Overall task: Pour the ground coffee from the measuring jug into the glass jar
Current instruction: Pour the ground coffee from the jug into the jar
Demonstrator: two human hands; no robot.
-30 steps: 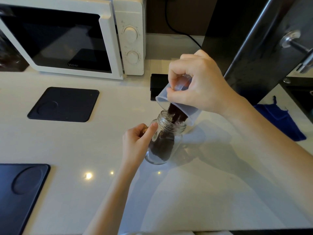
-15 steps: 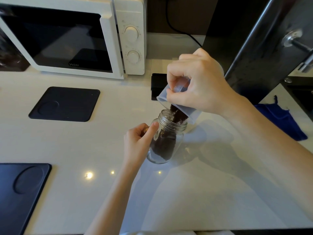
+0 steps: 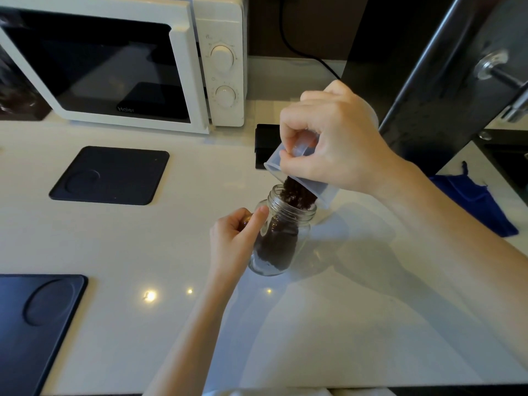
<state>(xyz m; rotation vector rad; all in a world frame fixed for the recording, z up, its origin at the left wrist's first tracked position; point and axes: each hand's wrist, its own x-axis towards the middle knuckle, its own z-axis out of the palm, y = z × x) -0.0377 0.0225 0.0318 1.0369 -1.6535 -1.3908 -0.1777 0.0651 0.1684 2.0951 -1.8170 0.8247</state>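
Note:
A small clear glass jar (image 3: 281,238) stands upright on the white counter, dark ground coffee filling much of it. My left hand (image 3: 234,240) grips its left side, thumb against the neck. Above it my right hand (image 3: 331,144) holds a translucent plastic measuring jug (image 3: 311,188) by its handle, tipped steeply so its mouth points down-left over the jar's rim. Ground coffee (image 3: 297,192) slides out of the jug into the jar's mouth. Much of the jug is hidden behind my fingers.
A white microwave (image 3: 128,61) stands at the back left. Two dark square mats lie on the counter, one (image 3: 110,175) at mid left, one (image 3: 31,324) at the front left. A small black box (image 3: 265,144) sits behind the jug. A blue cloth (image 3: 480,204) lies right.
The coffee has slid further down the tipped jug into the jar, and the level in the jar has risen. Both hands hold almost the same places.

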